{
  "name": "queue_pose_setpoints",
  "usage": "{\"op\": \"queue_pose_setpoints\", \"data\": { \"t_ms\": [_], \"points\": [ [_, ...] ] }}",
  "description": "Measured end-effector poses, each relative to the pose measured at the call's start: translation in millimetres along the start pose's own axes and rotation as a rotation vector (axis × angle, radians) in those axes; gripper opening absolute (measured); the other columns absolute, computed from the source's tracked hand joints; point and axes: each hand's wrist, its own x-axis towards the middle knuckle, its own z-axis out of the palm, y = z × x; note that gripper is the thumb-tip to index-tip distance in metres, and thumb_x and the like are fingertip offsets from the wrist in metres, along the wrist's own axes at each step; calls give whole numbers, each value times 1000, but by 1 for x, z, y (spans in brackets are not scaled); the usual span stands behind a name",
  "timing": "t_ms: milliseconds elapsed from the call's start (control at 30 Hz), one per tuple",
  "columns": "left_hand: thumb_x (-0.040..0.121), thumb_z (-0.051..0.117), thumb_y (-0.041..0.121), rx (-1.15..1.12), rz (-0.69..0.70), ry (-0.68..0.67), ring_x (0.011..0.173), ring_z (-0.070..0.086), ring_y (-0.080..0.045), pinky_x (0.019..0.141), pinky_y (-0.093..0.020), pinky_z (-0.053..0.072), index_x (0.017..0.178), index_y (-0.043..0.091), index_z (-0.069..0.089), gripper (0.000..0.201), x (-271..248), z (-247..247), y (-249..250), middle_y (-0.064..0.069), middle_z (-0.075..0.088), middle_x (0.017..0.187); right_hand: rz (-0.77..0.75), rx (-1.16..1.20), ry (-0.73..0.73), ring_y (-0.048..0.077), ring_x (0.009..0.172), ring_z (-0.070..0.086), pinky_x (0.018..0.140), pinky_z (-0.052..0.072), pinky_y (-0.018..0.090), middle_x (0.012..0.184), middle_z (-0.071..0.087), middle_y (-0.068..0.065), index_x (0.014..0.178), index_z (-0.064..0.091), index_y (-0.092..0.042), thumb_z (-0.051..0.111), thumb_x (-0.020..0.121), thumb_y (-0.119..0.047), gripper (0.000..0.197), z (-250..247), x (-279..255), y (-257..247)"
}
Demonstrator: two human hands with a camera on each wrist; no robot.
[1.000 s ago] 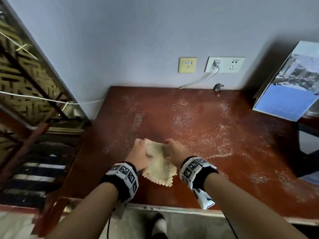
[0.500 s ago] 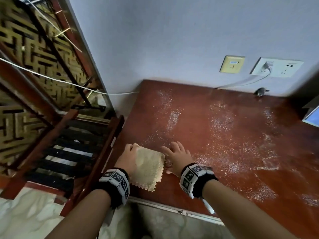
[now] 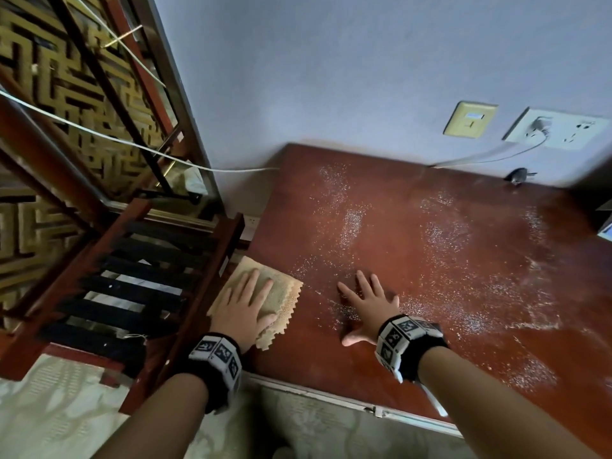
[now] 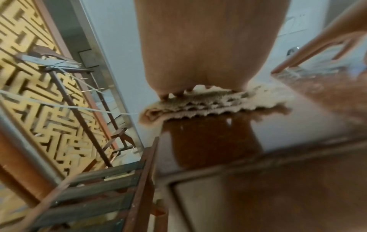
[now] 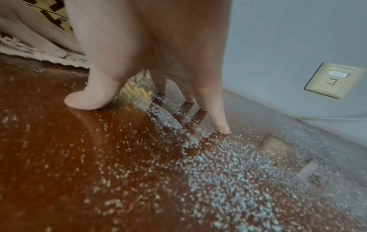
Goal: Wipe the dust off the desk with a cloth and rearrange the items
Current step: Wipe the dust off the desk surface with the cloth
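A folded beige cloth with zigzag edges lies at the near left corner of the red-brown desk, slightly overhanging the left edge. My left hand lies flat on it, fingers straight, pressing it down; the left wrist view shows the cloth under the palm. My right hand is spread flat on the bare desk to the cloth's right, fingers apart, holding nothing. White dust grains cover much of the desk, and the right wrist view shows the dust around my fingertips.
A wall with a yellow switch plate and a white socket with a plugged cable runs behind the desk. A small dark plug lies at the back. A wooden slatted rack stands left of the desk. A blue-edged item is at the far right.
Both hands held the cloth together a second ago. The right hand let go and spread on the desk; the left hand slid the cloth to the left corner and flattened on it.
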Motion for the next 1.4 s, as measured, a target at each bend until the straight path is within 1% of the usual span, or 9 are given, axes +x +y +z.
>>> {"op": "queue_pose_setpoints", "data": {
  "t_ms": [233, 433, 533, 733, 933, 1067, 1133, 1233, 1400],
  "points": [
    [92, 31, 56, 166, 654, 49, 144, 20, -23, 110, -41, 19, 145, 29, 34, 59, -57, 25, -21, -4, 18, 158, 12, -15, 2, 27, 143, -22, 108, 11, 69, 156, -25, 0, 148, -6, -41, 74, 68, -55, 114, 1, 1, -1],
    [102, 10, 43, 289, 378, -93, 138, 30, -40, 106, -51, 30, 125, 11, 56, 61, 15, 8, -55, -18, 39, 147, 21, -12, 8, 27, 143, -22, 109, 11, 68, 155, -26, -1, 148, -6, -41, 74, 67, -56, 115, 2, 1, -1],
    [96, 31, 42, 343, 381, -26, 137, 29, -39, 105, -54, 34, 128, 14, 49, 46, 24, 15, -45, -18, 44, 144, 26, -14, 13, 26, 143, -22, 110, 11, 67, 155, -26, -2, 148, -6, -42, 74, 66, -57, 115, 1, 1, 0],
    [93, 41, 45, 276, 1003, 180, 146, 13, -18, 117, -38, 15, 146, 41, 25, 56, -56, 31, -21, 5, 21, 157, 25, -36, -15, 27, 143, -22, 110, 12, 65, 155, -27, -2, 147, -9, -43, 73, 67, -58, 116, 1, 2, 0],
    [91, 30, 53, 244, 649, 253, 146, -15, -15, 118, -32, 11, 151, 17, -5, 78, 42, 6, -57, 4, 31, 147, 43, -21, -10, 24, 144, -18, 112, 11, 64, 156, -22, -4, 147, -7, -43, 75, 67, -54, 115, -20, 12, 24],
    [100, 0, 48, 148, 368, 101, 146, -17, -22, 103, -50, 43, 147, 12, 18, 62, 95, -9, -71, -19, 38, 147, 140, 4, -29, 26, 142, -24, 110, 13, 67, 152, -32, -5, 145, -13, -45, 78, 59, -58, 126, -26, 22, 35],
    [101, 12, 46, 134, 332, 122, 146, 1, -26, 94, -52, 49, 140, 10, 28, 56, 93, -11, -54, -21, 44, 143, 141, -7, -53, 27, 142, -24, 110, 14, 67, 152, -33, -3, 145, -13, -44, 78, 59, -58, 127, -27, 22, 34],
    [87, 36, 47, 194, 679, 214, 133, 40, -31, 97, -47, 47, 134, 17, 43, 56, 48, 3, -24, -13, 52, 138, 138, -24, -51, 28, 142, -24, 110, 14, 66, 152, -33, -2, 146, -14, -43, 77, 59, -59, 127, -26, 21, 34],
    [102, 29, 33, 223, 1080, 158, 138, 37, -13, 111, -33, 30, 137, 34, 44, 39, -31, 14, -21, 7, 42, 148, 131, -23, -67, 28, 141, -26, 110, 14, 67, 151, -34, -2, 145, -16, -42, 76, 60, -60, 127, -25, 23, 35]
  ]
}}
